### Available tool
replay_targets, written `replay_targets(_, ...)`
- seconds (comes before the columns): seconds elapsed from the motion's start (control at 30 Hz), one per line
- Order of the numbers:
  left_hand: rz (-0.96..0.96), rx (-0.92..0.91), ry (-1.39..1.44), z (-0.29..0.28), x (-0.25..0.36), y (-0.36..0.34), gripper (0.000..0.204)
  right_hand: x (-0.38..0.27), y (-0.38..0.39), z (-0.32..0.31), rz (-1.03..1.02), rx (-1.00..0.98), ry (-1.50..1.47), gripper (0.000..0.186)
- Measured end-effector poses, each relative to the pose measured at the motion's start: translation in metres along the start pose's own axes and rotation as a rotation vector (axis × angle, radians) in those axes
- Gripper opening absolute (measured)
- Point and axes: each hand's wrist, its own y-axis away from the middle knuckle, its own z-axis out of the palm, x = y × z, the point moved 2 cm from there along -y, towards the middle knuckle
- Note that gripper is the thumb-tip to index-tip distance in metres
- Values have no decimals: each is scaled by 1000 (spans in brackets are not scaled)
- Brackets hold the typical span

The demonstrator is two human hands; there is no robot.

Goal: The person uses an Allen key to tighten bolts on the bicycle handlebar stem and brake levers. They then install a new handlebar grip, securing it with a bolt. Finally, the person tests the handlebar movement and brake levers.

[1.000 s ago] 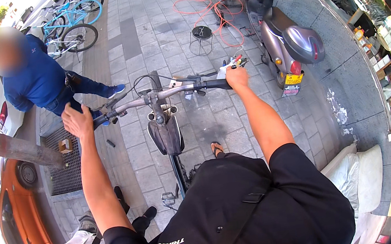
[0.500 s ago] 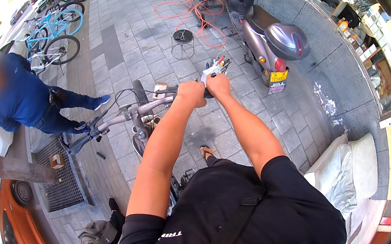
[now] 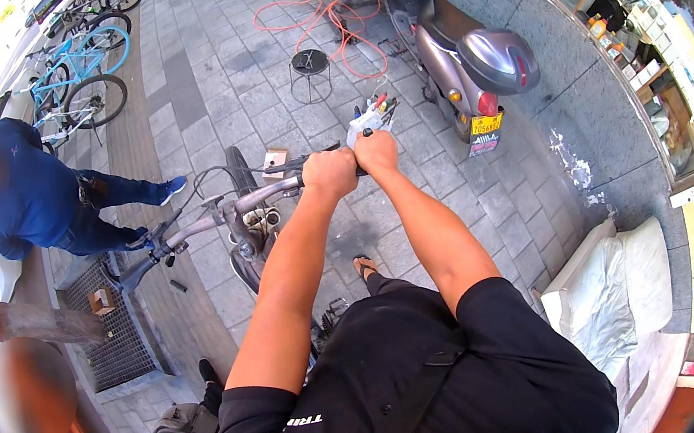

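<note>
A bicycle's handlebar [image 3: 271,189] runs across in front of me, with a black grip at its right end. Around that end my left hand [image 3: 330,173] is wrapped, fingers closed on the grip. Right beside it my right hand [image 3: 376,149] is closed at the outer tip of the same grip, a small black part showing above its thumb. My hands mostly cover the grip. The bar's left end [image 3: 140,272] is free of my hands. Below the bar stand the front wheel [image 3: 237,168] and the frame, partly hidden by my left arm.
A person in blue [image 3: 36,187] stands at the left; another person with a grey bag [image 3: 180,427] is at lower left. Ahead are a black-topped stool [image 3: 309,62], an orange hose [image 3: 278,24] and a parked scooter [image 3: 466,52]. A small cardboard box [image 3: 275,160] lies beyond the bar.
My view has shifted slightly. My left hand has rolled into a tighter fist on the grip, and the two hands now sit closer together. The person at lower left has come further into view.
</note>
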Motion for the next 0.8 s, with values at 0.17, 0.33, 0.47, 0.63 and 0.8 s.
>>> replay_targets(0.17,2,-26,1,0,1,2,23,4,5,1,-22,30,3,39)
replay_targets(0.33,8,-16,-15,6,0,-1,21,2,8,-3,16,45,-23,41)
replay_targets(0.47,24,-17,-10,4,-1,-1,28,6,1,-1,-79,-3,-14,49)
replay_targets(0.63,248,277,116,-14,-21,26,52,-3,29,-35,-726,279,13,58)
replay_targets(0.8,297,598,427,-97,-79,120,32,-29,84,-33,-1153,-175,335,50)
